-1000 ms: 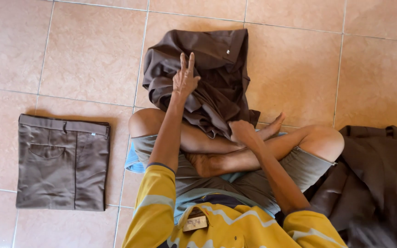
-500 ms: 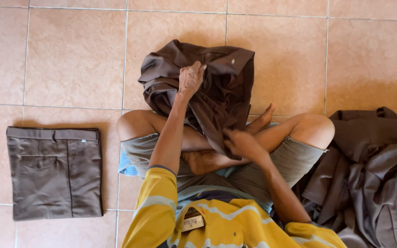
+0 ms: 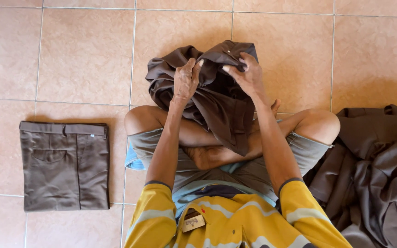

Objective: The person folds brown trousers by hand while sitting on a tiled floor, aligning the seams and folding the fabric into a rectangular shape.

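Both hands, left hand (image 3: pixel 185 79), right hand (image 3: pixel 246 73), gripping bunched brown garment (image 3: pixel 217 105), folded trousers (image 3: pixel 64 165) apart

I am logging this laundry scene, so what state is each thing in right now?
Left hand: gripping the brown garment.
Right hand: gripping the same garment's upper edge.
Brown garment: bunched and unfolded, draped over the crossed legs.
Folded brown trousers: folded flat on the tiled floor.
Pile of brown clothes: heaped and unfolded.
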